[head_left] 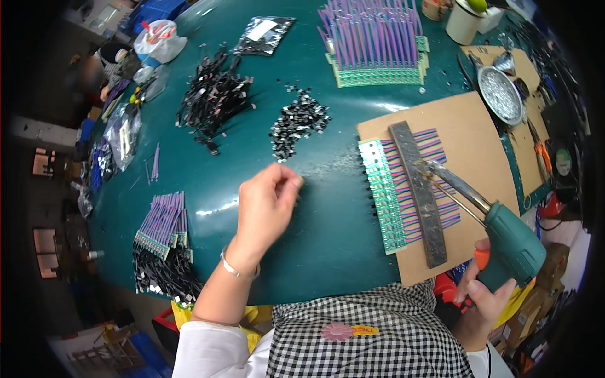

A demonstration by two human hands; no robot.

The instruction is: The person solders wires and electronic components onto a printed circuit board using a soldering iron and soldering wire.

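Observation:
My left hand point(268, 201) hovers over the green table, thumb and fingertips pinched together near a pile of small black parts point(299, 121). Whatever the pinch holds is too small to make out. Gripped by its handle in my right hand point(482, 302) is a green soldering gun point(513, 242) with an orange trigger. Its tip points left, over a dark flat bar point(421, 195). Under that bar run pink, purple and dark wires point(432, 143), extending from a green circuit board strip point(384, 201). Small black parts line the strip's left edge. A brown board point(482, 164) lies beneath.
Black cables point(217, 94) lie heaped at the far left, near a silvery bag point(263, 34). Boards with purple wires point(378, 41) stand at the back. Wired strips with black leads point(165, 233) lie near left. A round metal dish point(501, 94) sits right.

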